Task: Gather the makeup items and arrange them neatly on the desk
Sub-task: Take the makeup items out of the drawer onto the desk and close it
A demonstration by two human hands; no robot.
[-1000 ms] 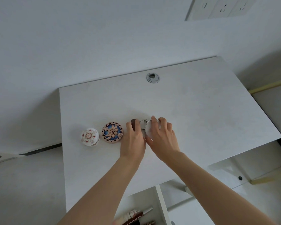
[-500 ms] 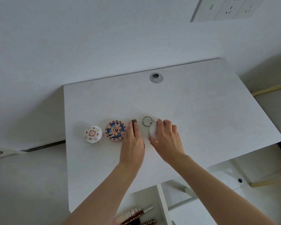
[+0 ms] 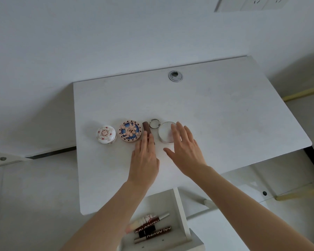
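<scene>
Brown lipstick tube (image 3: 145, 126) lies in the bench (image 3: 225, 115) row, we note, long axis away from us, beneath our flat left hand (image 3: 144, 160); our right hand (image 3: 186, 151), unclenched, lies over the round compact (image 3: 164, 133).

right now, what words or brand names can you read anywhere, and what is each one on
"COLORKEY": on the lower brown tube in the drawer, seen upside down.
"COLORKEY": on the upper brown tube, also upside down, its start less clear.
The patterned tube beside them: markings too blurred to read.
The white compact and the blue compact on the desk: patterns only, no words.
</scene>
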